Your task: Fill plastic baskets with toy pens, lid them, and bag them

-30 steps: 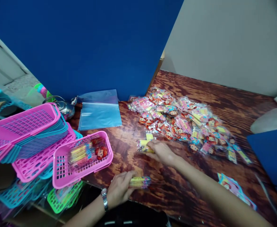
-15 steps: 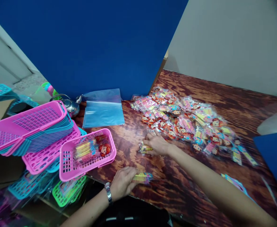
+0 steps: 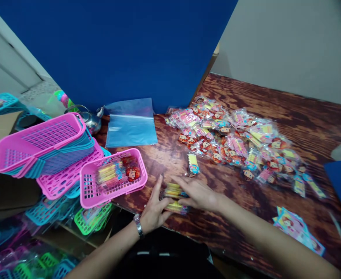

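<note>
My left hand (image 3: 154,207) and my right hand (image 3: 198,193) meet near the table's front edge around a few small yellow candy packets (image 3: 173,191). The left fingers are stretched alongside the packets; the right hand's fingers close over them from the right. One loose packet (image 3: 193,164) lies just beyond my hands. A big heap of similar wrapped packets (image 3: 237,145) spreads over the brown table (image 3: 289,116) to the right. A small pink basket (image 3: 114,177) with packets inside sits left of my hands.
A stack of pink and blue baskets (image 3: 42,149) lies at the left, with green and blue ones below the table edge. A clear plastic bag (image 3: 131,123) lies against the blue board (image 3: 115,50). Printed cards (image 3: 297,230) lie at the right front.
My right hand drew a packet back from the heap's edge toward me and joined the left hand, which now has its fingers stretched beside the gathered packets. The view shifted slightly.
</note>
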A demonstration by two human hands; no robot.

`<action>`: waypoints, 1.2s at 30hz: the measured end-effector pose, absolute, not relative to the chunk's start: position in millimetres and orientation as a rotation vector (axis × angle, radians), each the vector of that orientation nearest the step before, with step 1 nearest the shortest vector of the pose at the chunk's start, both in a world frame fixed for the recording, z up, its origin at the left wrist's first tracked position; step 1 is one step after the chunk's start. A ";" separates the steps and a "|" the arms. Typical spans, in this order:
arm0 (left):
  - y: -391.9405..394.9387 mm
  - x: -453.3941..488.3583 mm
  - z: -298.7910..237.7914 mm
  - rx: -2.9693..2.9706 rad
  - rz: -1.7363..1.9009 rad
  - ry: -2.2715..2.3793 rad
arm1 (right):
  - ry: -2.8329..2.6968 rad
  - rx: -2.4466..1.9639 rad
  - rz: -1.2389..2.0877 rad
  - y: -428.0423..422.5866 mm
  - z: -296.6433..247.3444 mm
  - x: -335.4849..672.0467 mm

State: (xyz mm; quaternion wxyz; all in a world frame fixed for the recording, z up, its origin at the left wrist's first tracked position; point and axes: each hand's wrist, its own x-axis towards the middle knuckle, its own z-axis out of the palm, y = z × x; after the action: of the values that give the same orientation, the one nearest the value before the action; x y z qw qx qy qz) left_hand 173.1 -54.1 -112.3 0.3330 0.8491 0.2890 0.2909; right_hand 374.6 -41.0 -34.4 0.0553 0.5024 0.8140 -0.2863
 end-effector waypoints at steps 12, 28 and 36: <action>-49.8 173.8 -101.2 2.686 0.628 0.723 | 2.562 1.547 -0.717 -64.1 -54.2 370.2; -43.6 196.5 -91.1 2.619 0.159 0.769 | 2.447 1.606 -0.717 -77.6 -35.7 384.5; -52.1 168.9 -65.9 2.506 0.467 0.883 | 2.377 1.471 -0.457 -56.7 -67.5 360.4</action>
State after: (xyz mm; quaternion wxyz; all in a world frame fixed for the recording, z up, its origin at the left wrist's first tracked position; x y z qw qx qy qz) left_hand 168.9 -52.1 -65.9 0.2199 0.9062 0.3192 0.1689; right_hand 360.4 -56.7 -67.5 0.1539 0.5131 0.8292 -0.1595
